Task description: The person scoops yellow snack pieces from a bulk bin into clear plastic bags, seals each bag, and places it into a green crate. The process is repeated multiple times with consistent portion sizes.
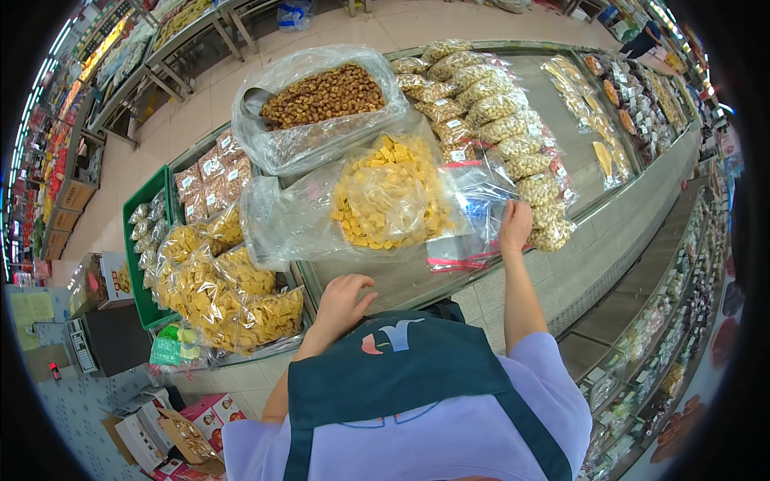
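My right hand (pixel 517 227) is at the right edge of a stack of flat, clear plastic bags (pixel 475 207) with red strips, its fingers pinched on the bag edge. My left hand (pixel 344 302) is empty, fingers curved and apart, over the front rim of the metal display table (pixel 385 276). Between and beyond my hands a large clear plastic bag lies spread, heaped with yellow square chips (pixel 391 192). Part of its film is folded over the chips. Behind it, a plastic-lined container (pixel 319 147) holds brown nuts or beans (pixel 328 93) and a metal scoop (pixel 255 102).
Filled bags of yellow chips (pixel 234 288) pile at the left, by a green crate (pixel 147 309) of small packets. Labelled packets (pixel 213 174) lie behind them. Rows of bagged pale snacks (pixel 502 120) line the right. Shelves (pixel 649 361) stand right; opened cartons (pixel 192 436) sit lower left.
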{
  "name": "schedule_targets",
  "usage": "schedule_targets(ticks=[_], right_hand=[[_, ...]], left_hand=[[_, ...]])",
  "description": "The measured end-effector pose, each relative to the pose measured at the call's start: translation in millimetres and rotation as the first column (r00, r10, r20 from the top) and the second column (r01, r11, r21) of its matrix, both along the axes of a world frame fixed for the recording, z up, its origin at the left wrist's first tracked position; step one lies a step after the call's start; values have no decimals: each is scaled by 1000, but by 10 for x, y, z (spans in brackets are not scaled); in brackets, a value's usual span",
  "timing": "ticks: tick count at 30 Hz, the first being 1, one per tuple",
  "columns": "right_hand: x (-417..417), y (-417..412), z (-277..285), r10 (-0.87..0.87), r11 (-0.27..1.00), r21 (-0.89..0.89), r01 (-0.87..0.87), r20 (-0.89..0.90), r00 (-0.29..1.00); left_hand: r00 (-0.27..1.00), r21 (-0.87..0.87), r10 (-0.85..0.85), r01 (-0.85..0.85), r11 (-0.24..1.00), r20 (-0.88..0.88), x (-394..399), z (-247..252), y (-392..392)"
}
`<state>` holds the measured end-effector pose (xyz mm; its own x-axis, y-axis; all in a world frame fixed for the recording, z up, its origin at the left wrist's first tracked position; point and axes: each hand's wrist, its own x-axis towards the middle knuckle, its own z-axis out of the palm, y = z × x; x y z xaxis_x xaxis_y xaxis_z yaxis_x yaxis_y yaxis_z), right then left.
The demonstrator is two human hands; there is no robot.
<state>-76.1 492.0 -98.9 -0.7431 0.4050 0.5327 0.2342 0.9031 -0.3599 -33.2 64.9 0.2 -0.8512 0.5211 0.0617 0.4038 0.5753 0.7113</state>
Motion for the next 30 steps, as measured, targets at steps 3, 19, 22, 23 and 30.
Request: schedule_targets(ticks=[3,19,22,23,30], right_hand=[[44,-149,372,38,997,-65,-42,-62,997],[367,-1500,1109,610,758,-245,-605,-62,790],[344,-1436,1057,437,832,-359,-423,-47,898],[369,-1366,987,410,718,-626,-305,25,912],[411,-1533,1307,649,-496,-835,237,-175,741]], left_hand=[[913,73,113,-153,986,392,-35,-89,71],[488,529,-272,-528,664,830,-344,-218,859],[547,594,-245,-670,445,800,-237,-217,735],[588,629,-233,-676,384,775,-222,-229,667],[735,728,-71,-646,228,674,-187,-191,442]])
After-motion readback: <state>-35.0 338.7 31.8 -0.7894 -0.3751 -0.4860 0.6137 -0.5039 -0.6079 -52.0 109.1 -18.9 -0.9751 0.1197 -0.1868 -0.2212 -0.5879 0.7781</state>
